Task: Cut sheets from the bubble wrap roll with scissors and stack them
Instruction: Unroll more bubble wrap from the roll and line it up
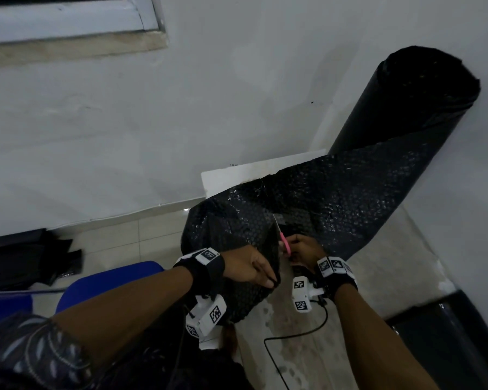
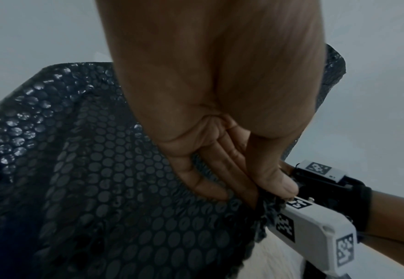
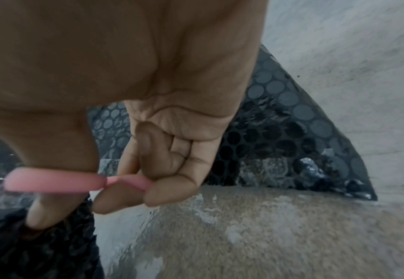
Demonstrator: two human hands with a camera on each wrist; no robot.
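**Scissors in the wrap**

The left hand [image 1: 252, 267] pinches the cut edge of the black bubble wrap sheet [image 1: 321, 209], thumb against fingers. The right hand [image 1: 304, 253] curls through the pink-handled scissors [image 1: 283, 238], blades in the sheet. The black roll [image 1: 406, 108] leans against the white wall [image 1: 181, 122].

No readable txt; only coded square tags [image 1: 215, 314] on wrist cams.

roll [image 1: 412, 105]: plain black outside
wrap [image 1: 335, 204]: black, shiny round bubbles in rows
scissors [image 1: 284, 243]: pink handles, pale blade
chair [image 1: 107, 280]: blue
wall [image 1: 181, 122]: white
floor [image 1: 378, 271]: beige, white blotches
wrist tags [image 1: 328, 266]: white with black square codes
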